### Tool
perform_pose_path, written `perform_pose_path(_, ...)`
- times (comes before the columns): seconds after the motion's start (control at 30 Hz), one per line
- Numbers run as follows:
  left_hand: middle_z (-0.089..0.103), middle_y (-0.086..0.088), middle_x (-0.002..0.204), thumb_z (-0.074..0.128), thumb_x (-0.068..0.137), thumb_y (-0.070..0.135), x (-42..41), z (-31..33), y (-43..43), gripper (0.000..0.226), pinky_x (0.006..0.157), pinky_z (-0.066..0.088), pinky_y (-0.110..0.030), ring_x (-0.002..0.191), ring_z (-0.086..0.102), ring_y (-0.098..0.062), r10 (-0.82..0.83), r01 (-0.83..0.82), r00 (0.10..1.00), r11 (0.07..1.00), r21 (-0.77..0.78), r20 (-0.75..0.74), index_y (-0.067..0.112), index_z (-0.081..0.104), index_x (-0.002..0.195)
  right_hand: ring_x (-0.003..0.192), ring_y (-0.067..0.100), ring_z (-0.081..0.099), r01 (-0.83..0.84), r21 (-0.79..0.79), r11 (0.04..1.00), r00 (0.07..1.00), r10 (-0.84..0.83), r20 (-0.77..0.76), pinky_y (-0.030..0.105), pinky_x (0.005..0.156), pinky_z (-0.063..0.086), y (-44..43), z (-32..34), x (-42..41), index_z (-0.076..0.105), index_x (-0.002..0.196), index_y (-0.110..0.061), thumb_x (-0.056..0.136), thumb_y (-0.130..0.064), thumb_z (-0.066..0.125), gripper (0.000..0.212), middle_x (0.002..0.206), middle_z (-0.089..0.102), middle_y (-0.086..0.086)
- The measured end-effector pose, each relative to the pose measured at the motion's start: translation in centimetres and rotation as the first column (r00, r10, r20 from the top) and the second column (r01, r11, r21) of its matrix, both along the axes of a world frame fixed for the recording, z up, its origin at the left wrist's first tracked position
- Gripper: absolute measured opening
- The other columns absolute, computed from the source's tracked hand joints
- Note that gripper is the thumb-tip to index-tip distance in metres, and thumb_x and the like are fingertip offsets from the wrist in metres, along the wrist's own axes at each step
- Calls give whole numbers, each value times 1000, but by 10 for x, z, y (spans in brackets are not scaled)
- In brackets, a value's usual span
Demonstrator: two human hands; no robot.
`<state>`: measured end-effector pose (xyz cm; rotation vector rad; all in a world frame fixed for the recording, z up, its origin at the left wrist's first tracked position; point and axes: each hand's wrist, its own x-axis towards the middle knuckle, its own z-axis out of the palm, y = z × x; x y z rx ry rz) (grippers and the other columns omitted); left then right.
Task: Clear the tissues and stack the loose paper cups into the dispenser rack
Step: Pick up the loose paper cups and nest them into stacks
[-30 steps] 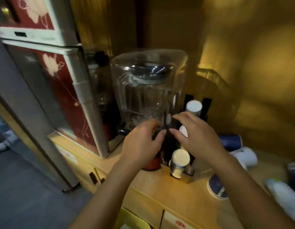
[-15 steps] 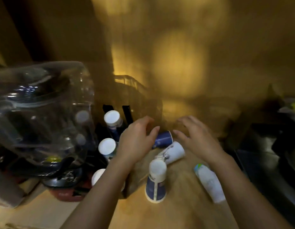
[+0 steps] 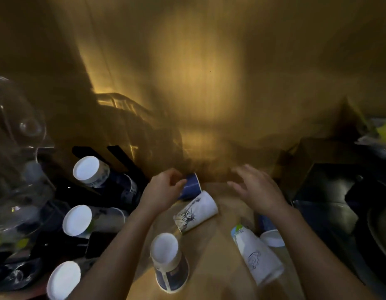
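Loose paper cups lie on the wooden counter (image 3: 213, 254). My left hand (image 3: 164, 191) grips a dark blue cup (image 3: 191, 186) lying on its side at the back. Just in front of it lies a white cup with a statue drawing (image 3: 195, 211). An upside-down blue and white cup (image 3: 169, 265) stands nearer me. A white cup (image 3: 255, 254) and a blue cup (image 3: 268, 231) lie under my right forearm. My right hand (image 3: 255, 188) hovers open, blurred, right of the blue cup. The black dispenser rack (image 3: 68, 191) at left holds cup stacks (image 3: 88, 171) with their white bases towards me.
A clear blender jar (image 3: 16, 169) stands at the far left beside the rack. A wire basket (image 3: 131, 118) sits in shadow behind the rack. A dark box-like appliance (image 3: 330, 191) borders the counter on the right. The wall behind is dim yellow.
The view has swung right from the fridge and blender to the loose cups. My left hand has closed on the dark blue cup, and my right hand has moved further right.
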<state>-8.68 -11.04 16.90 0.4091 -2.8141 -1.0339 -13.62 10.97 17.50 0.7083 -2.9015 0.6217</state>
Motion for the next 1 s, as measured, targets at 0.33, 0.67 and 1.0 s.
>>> perform_pose_path(0.33, 62, -27, 118, 60, 88, 20, -42, -90, -41, 22, 78, 39, -28, 97, 57, -26, -206, 190, 814, 978, 87, 542, 0, 65, 96, 107, 27, 52, 42, 299, 953, 963, -118, 242, 37, 88, 41, 10, -93, 1, 52, 112, -14, 85, -36, 50, 35, 117, 57, 8)
perform_pose_path(0.67, 32, -8, 151, 67, 63, 67, -54, -136, -38, 110, 102, 33, -30, 132, 39, -23, -271, 347, 574, 935, 71, 773, 12, 19, 145, 108, 25, 54, 164, 395, 904, 884, -313, 348, 35, 91, 39, 16, -141, 21, 43, 119, -20, 78, -44, 57, 49, 120, 57, 6)
perform_pose_path(1.0, 52, -9, 130, 84, 61, 29, -40, -144, -35, 89, 67, 42, -20, 96, 49, -14, -251, 78, 800, 944, 321, 544, 6, 36, 132, 110, 24, 53, 213, 350, 912, 825, -360, 436, 35, 92, 39, 12, -155, 22, 36, 125, -23, 75, -49, 60, 61, 124, 54, 7)
